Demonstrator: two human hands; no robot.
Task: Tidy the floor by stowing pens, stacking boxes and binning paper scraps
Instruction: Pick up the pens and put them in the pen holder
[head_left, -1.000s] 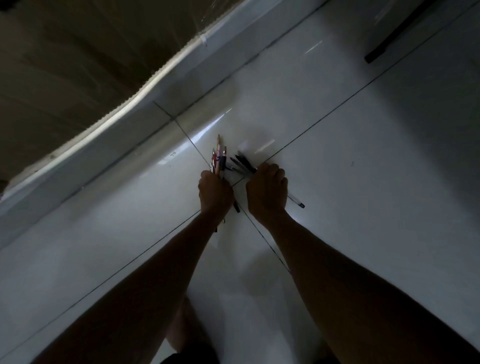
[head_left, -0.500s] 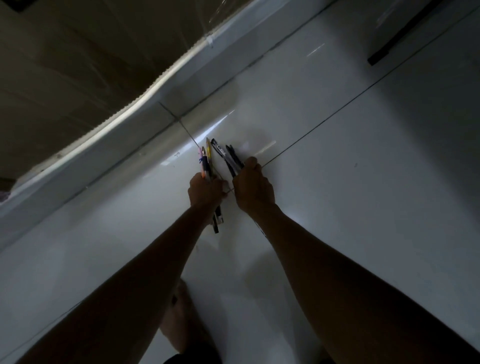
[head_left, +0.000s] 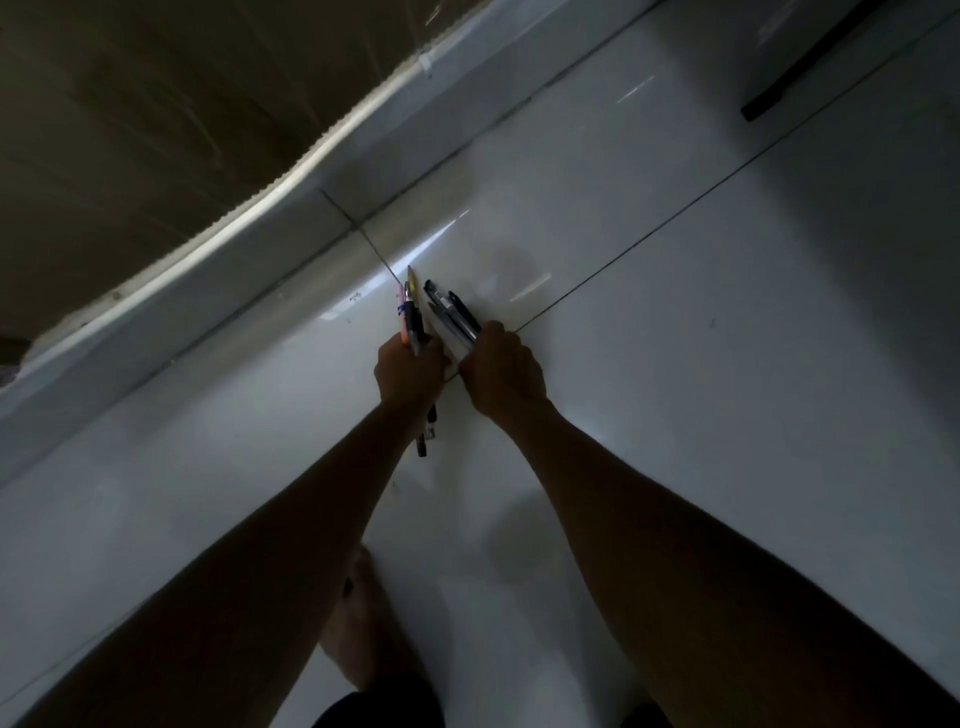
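Note:
Both my hands are held out over the white tiled floor (head_left: 675, 415), close together. My left hand (head_left: 408, 371) grips a bundle of coloured pens (head_left: 408, 312), pink, yellow and dark ones, whose tips stick out above the fist and whose ends hang below it. My right hand (head_left: 501, 371) grips a second bundle of black and white pens (head_left: 449, 312), fanned up and to the left. The two bundles almost touch.
A white skirting and brown wall (head_left: 156, 130) run diagonally across the upper left. A dark flat object (head_left: 810, 62) lies at the top right. My bare foot (head_left: 363, 623) stands on the floor below my arms.
My right hand has lifted its pens off the floor and swung them upright, close to the left bundle. The pen that stuck out to the right of that hand is no longer seen.

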